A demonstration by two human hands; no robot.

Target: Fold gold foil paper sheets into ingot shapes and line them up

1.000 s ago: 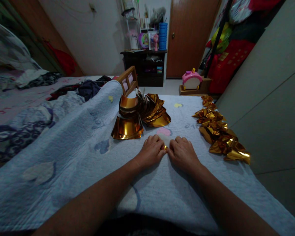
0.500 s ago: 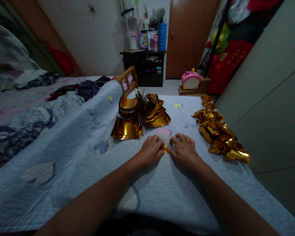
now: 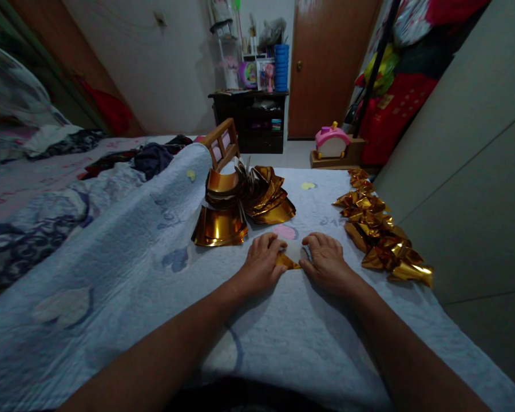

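Observation:
Between my hands lies a sheet of gold foil paper (image 3: 288,261), its near edge turned up as a gold strip and its pale back showing beyond. My left hand (image 3: 261,262) grips the left part of the sheet, fingers bent over it and thumb low at the fold. At the strip's right tip, the thumb of my right hand (image 3: 327,260) presses, with the other fingers curled on the sheet's right side. Part of the paper is hidden beneath both hands.
Fanned stacks of gold foil sheets (image 3: 221,224) lie ahead on the left. A row of folded gold foil pieces (image 3: 375,234) runs along the right edge of the quilt (image 3: 154,320). A wooden rail (image 3: 222,143) stands beyond the stacks, and a pale cabinet (image 3: 467,189) borders the right.
My hands have moved slightly apart, with the right hand shifting rightward. More of the gold folded strip now shows between them, slanting down toward the right thumb.

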